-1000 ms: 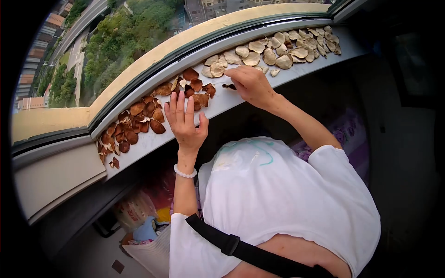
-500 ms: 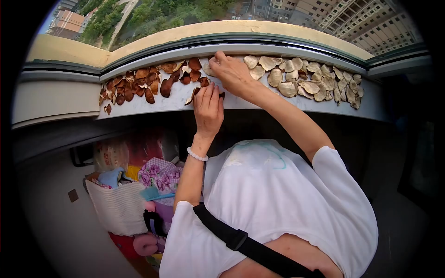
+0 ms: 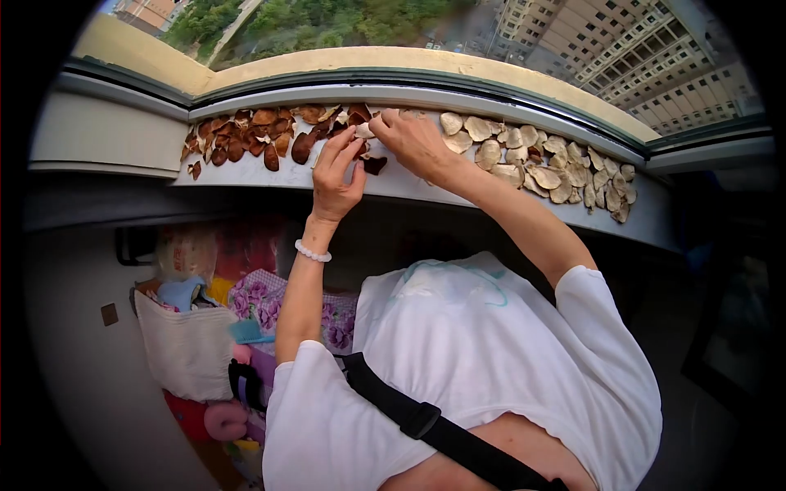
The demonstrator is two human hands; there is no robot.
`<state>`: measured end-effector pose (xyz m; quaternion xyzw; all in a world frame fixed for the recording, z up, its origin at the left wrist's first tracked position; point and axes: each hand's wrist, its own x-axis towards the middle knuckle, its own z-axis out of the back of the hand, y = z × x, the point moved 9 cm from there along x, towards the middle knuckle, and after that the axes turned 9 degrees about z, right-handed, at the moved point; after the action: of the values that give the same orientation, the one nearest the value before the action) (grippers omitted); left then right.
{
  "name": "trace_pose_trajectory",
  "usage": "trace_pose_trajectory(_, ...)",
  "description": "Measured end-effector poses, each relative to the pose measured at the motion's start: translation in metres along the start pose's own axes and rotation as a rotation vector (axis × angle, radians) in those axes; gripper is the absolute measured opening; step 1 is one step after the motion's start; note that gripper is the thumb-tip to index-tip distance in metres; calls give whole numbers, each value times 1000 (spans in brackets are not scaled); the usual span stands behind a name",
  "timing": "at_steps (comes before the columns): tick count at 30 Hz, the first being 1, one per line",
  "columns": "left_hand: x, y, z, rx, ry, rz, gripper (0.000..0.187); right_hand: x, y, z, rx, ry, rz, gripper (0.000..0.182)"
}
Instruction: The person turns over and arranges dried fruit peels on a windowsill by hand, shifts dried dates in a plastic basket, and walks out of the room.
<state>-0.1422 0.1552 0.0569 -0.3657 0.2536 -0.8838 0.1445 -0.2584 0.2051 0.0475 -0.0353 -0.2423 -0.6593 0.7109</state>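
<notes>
On the white windowsill (image 3: 282, 176), brown curled pieces of dried peel (image 3: 236, 150) lie to the left and pale dried slices (image 3: 544, 176) to the right. My right hand (image 3: 419, 147) reaches in between the two groups, its fingertips pinched at a small pale dried piece (image 3: 364, 130). My left hand (image 3: 334, 182) is at the right end of the brown pieces. Its fingers are stretched out near the same pale piece, with the thumb apart. Just right of that thumb lies a dark brown piece (image 3: 375, 165). My hands partly cover the pieces beneath them.
The window frame (image 3: 409, 90) runs along the sill's far side, with trees and buildings outside. Below left, a white fabric bin (image 3: 184, 340), a purple flowered cloth (image 3: 260, 299) and a pink ring-shaped item (image 3: 226, 420) are piled beside the wall.
My left hand has moved left and up from the dark piece, and its fingers have spread. My right hand stays near the pale piece, now close to my left fingertips. The view has shifted slightly.
</notes>
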Motion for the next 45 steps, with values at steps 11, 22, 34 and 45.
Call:
trace_pose_trajectory(11, 15, 107, 22, -1095, -78, 643, 27, -10, -10, -3, 64, 173, -130, 24)
trace_pose_trajectory(22, 2, 112, 57, -694, -218, 528, 22, 14, -13, -23, -20, 112, -155, 9)
trace_pose_trajectory(34, -18, 125, 80, -625, -301, 597, 29, 13, -22, -17, 43, 29, -201, 6)
trace_pose_trajectory(45, -9, 84, 67, 491, 7, 146, 20, -6, -36, 13, -100, -37, -146, 18)
